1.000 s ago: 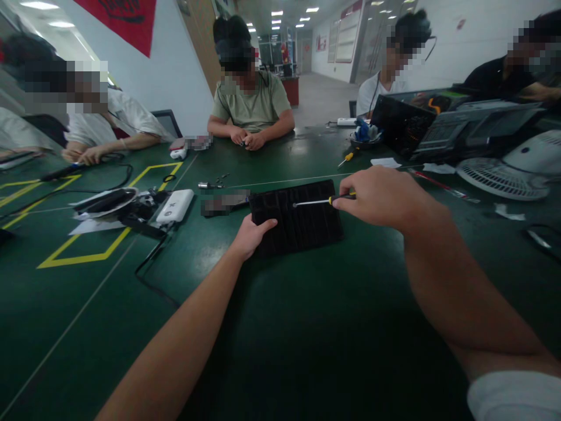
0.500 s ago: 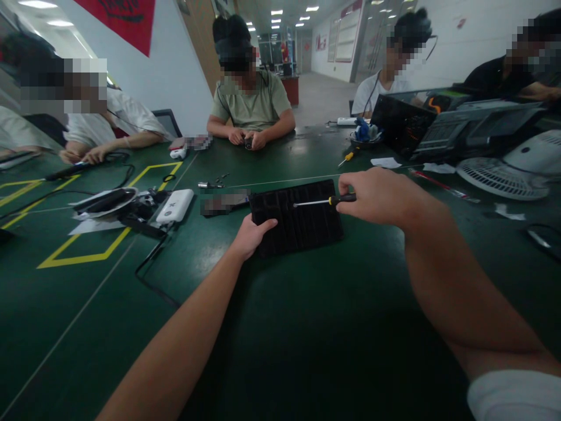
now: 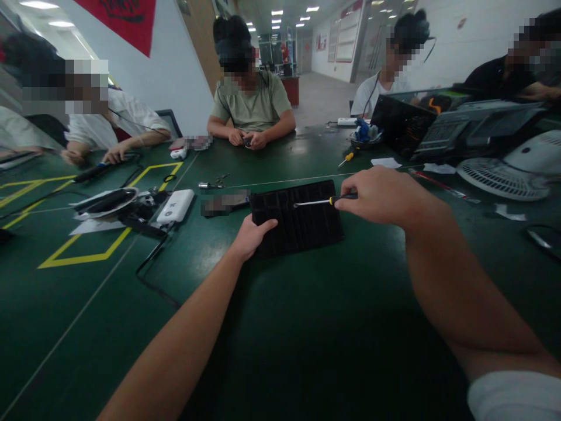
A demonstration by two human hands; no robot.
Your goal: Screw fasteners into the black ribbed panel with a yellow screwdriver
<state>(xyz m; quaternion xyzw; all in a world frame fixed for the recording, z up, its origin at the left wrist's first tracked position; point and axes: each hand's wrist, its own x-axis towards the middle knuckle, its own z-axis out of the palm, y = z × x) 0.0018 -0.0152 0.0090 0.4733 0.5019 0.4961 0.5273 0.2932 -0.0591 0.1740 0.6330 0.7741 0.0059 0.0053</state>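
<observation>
A flat black panel (image 3: 315,225) with ridges is held tilted above the green table. My left hand (image 3: 254,235) grips its left edge, the thumb lying on the face and the other fingers hidden behind. In my right hand (image 3: 366,196) is a screwdriver (image 3: 314,203) with a black and yellow handle, pinched between thumb and fingers. Its metal shaft points left across the panel, the tip near the panel's middle. Whether the tip touches a screw is too small to tell.
A white box (image 3: 176,206) and cables lie at the left. Small metal parts (image 3: 209,185) sit beyond the panel. Another screwdriver (image 3: 346,159) lies further back. A white fan (image 3: 502,169) and computer case (image 3: 464,128) stand at the right. Several people sit around the table.
The fingers of my right hand have shifted slightly around the screwdriver handle, covering more of it. At the left, another person's hand has moved right along a dark tool.
</observation>
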